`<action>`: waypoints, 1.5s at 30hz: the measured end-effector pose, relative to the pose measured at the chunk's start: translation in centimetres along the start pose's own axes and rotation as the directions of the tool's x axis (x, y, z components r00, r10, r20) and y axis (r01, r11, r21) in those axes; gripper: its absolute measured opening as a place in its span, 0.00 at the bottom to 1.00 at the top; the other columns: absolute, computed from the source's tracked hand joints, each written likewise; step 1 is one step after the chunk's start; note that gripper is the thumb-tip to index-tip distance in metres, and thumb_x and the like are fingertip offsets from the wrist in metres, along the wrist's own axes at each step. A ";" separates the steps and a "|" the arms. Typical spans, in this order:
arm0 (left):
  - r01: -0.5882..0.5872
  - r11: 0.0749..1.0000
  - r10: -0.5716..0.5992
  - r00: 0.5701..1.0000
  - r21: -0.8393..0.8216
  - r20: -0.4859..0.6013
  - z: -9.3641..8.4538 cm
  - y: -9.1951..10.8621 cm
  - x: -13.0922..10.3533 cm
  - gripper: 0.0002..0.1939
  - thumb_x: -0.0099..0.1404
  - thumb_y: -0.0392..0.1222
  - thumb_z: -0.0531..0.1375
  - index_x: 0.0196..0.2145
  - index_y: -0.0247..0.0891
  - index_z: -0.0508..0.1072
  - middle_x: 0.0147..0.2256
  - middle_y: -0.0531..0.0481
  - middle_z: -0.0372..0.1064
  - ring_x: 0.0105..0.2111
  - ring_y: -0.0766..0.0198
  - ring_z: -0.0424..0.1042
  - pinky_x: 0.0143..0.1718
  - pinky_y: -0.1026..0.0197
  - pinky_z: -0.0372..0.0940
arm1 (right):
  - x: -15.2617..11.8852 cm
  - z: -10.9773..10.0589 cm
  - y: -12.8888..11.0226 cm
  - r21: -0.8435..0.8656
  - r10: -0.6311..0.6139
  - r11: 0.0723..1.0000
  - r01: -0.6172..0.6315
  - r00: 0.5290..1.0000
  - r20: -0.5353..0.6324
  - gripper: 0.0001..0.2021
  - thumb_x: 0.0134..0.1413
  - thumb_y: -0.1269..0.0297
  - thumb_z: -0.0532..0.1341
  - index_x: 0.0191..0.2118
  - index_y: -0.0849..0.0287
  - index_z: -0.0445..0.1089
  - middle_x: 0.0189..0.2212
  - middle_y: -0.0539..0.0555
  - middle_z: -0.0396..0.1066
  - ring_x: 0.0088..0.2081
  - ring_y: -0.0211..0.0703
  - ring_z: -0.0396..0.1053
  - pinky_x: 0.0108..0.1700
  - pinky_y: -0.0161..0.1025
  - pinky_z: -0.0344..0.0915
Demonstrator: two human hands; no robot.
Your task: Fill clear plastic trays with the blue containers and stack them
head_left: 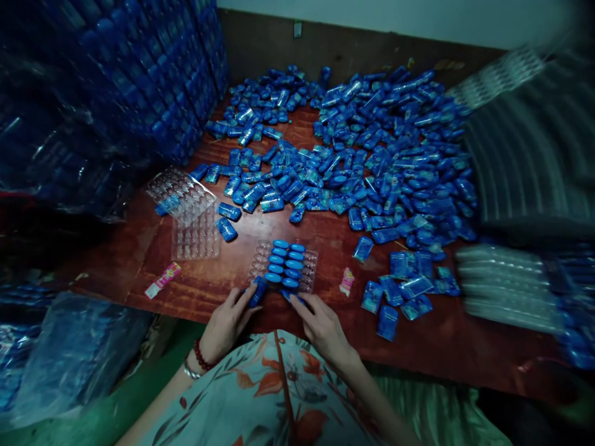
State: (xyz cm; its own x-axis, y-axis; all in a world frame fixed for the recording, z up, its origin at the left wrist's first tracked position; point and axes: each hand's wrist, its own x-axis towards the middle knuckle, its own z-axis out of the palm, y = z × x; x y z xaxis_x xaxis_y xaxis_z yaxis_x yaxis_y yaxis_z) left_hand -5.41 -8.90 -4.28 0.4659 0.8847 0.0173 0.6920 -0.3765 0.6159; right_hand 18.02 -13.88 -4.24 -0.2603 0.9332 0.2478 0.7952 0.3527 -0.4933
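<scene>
A clear plastic tray (310, 272) lies near the table's front edge, with two columns of blue oval pieces (279, 252) in its middle. At the tray's lower left corner my left hand (227, 322) is closed on a blue packet (258, 291). My right hand (320, 322) pinches another blue packet (294, 297) just below the tray's lower right part. Many more blue packets (344, 167) are heaped behind the tray. Two empty clear trays (195, 238) overlap to the left, with a blue packet at their left side.
Wrapped stacks of blue packets (139, 74) rise at the back left. Stacked clear trays (506, 285) stand at the right. Pink wrappers (162, 280) lie on the reddish table (199, 291); loose packets (388, 322) sit at front right.
</scene>
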 end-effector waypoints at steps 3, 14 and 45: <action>-0.100 0.981 0.103 0.995 0.167 -0.010 0.8 0.3 -0.1 0.22 0.67 0.50 0.50 0.56 0.40 0.62 0.36 0.47 0.64 0.30 0.66 0.70 0.31 0.65 0.68 | 0.6 -0.6 -0.6 -0.054 -0.006 0.998 0.009 0.998 0.060 0.23 0.55 0.80 0.48 0.54 0.59 0.64 0.38 0.58 0.68 0.41 0.43 0.68 0.42 0.39 0.70; -0.239 0.844 0.073 0.938 0.480 0.339 0.5 2.3 2.8 0.20 0.61 0.27 0.48 0.51 0.35 0.63 0.38 0.43 0.67 0.29 0.64 0.71 0.30 0.63 0.68 | 2.5 -1.1 -2.4 -0.230 0.088 0.973 -0.034 0.969 0.232 0.21 0.53 0.80 0.50 0.51 0.58 0.66 0.40 0.58 0.67 0.42 0.47 0.66 0.43 0.43 0.67; 0.263 0.812 -0.163 0.959 0.520 -0.231 -2.7 -7.0 13.4 0.26 0.64 0.47 0.53 0.57 0.32 0.59 0.43 0.34 0.62 0.40 0.51 0.67 0.38 0.54 0.64 | 5.3 -5.1 14.8 -0.132 0.706 0.687 -0.714 0.700 -0.113 0.20 0.48 0.52 0.58 0.44 0.60 0.64 0.38 0.60 0.67 0.39 0.51 0.67 0.40 0.44 0.62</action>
State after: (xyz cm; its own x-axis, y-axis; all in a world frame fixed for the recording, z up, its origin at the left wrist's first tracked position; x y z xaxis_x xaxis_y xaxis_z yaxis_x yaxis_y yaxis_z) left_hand -5.54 6.31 -6.20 0.2065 0.9735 0.0980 0.9718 -0.2158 0.0952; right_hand 31.20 -4.04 -5.95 0.4408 0.8940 -0.0806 0.8048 -0.4333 -0.4057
